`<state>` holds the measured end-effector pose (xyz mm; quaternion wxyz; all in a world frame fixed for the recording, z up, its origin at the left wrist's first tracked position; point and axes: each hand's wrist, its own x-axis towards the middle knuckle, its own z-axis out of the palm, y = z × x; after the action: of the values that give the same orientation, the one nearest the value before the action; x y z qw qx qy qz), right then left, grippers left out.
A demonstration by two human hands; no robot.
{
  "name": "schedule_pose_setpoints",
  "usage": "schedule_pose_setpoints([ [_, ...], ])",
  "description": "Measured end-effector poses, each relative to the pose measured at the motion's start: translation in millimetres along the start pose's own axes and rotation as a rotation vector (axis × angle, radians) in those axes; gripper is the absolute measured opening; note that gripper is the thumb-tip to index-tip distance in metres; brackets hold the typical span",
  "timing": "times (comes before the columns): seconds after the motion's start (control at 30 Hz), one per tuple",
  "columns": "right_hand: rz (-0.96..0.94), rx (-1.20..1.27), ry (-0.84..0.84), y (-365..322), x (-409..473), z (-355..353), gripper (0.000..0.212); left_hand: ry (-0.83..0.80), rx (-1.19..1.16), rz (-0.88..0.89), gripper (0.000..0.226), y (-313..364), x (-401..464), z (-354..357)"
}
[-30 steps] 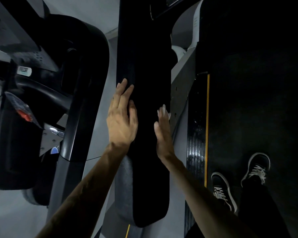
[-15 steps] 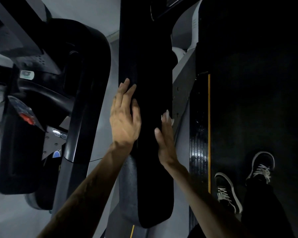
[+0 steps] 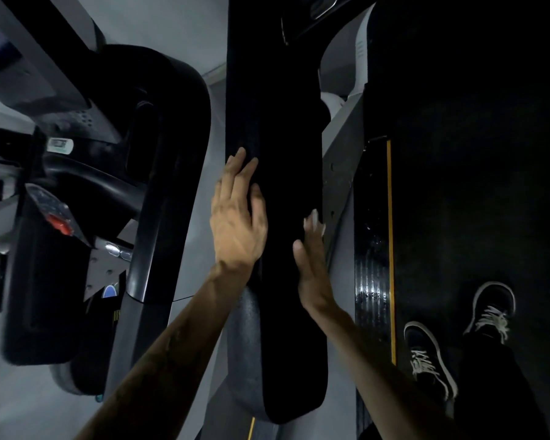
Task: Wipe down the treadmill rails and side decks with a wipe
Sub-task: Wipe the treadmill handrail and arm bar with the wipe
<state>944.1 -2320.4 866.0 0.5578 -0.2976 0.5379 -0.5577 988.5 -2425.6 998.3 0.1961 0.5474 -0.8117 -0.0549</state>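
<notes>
left hand [image 3: 237, 217] flat on black rail [image 3: 277, 122] — right hand [image 3: 311, 265] pressing wipe [image 3: 315, 221] alongside

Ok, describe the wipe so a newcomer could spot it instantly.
Start at the long black handrail down the middle. On its right edge lies the right hand; the wipe is the small pale scrap at its fingertips, the only whitish thing against black.

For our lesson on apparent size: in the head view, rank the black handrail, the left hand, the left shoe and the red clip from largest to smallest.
1. black handrail
2. left hand
3. left shoe, though it lies farther from the camera, so its true size is unsure
4. red clip
</notes>
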Motion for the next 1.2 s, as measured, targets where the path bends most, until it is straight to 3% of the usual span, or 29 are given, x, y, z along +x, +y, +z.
schedule_pose_setpoints([
  [0.2, -0.175, -0.161, -0.007, -18, 35, 1, 0.075, 0.001, 0.012, 0.006, 0.040, 1, -1, 0],
  [0.3, -0.113, -0.128, -0.010, -11, 47, -7, 0.065, 0.006, 0.016, 0.003, 0.040, 0, -1, 0],
  [0.53, -0.142, -0.107, -0.001, -7, -3, 5, 0.064, 0.019, 0.016, 0.019, 0.039, -1, -1, 0],
  [0.73, -0.365, -0.170, -0.020, -34, 18, 6, 0.061, 0.031, 0.000, 0.025, 0.038, -1, -2, 1],
  [0.87, -0.193, -0.147, 0.011, -21, 45, 1, 0.066, 0.029, -0.008, 0.013, 0.039, -2, -1, 1],
  [1.07, -0.089, -0.075, -0.033, -3, -12, -3, 0.073, 0.028, -0.025, 0.012, 0.039, -2, -1, 0],
  [1.2, -0.220, -0.125, -0.103, -22, -23, -1, 0.083, 0.021, -0.048, 0.004, 0.040, -3, -1, -1],
])
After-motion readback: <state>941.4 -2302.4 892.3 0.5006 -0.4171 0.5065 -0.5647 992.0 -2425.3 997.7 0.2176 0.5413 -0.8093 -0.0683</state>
